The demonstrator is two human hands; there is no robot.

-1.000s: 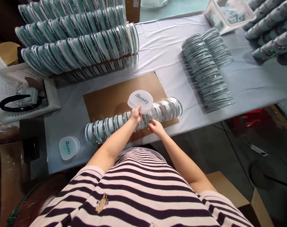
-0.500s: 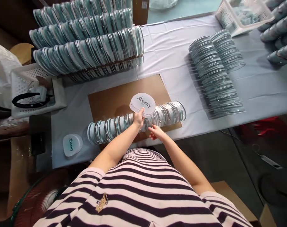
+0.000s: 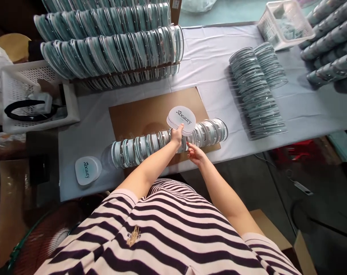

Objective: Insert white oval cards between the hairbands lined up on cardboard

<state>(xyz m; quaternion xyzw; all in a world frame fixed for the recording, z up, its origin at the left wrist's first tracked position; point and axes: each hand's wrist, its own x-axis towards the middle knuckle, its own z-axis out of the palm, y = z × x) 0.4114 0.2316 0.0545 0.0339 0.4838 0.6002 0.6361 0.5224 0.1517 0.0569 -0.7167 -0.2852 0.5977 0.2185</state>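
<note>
The largest thing is the surface [image 3: 210,72], which has a pale cloth over it. At its back left, the big stack of hoops [image 3: 113,53] lies in several rows. Nearer to the person is a flat cardboard sheet [image 3: 133,118]. Mostly on this sheet lies the front row of hoops [image 3: 126,152]; its long axis goes crosswise before the body, with the right end slightly farther away. Above the row, somewhat right of its middle, is the pile of cards [image 3: 182,117], white with printed letters. The second pile [image 3: 87,170] rests beyond the row's left end.

The right hand [image 3: 195,155] is at the near side of the row, its fingers bent; I cannot tell if it grips or touches something. From it, the pile of cards lies ahead and a little left. The left hand [image 3: 176,135] is nearer: it grips this pile, thumb on top.
</note>
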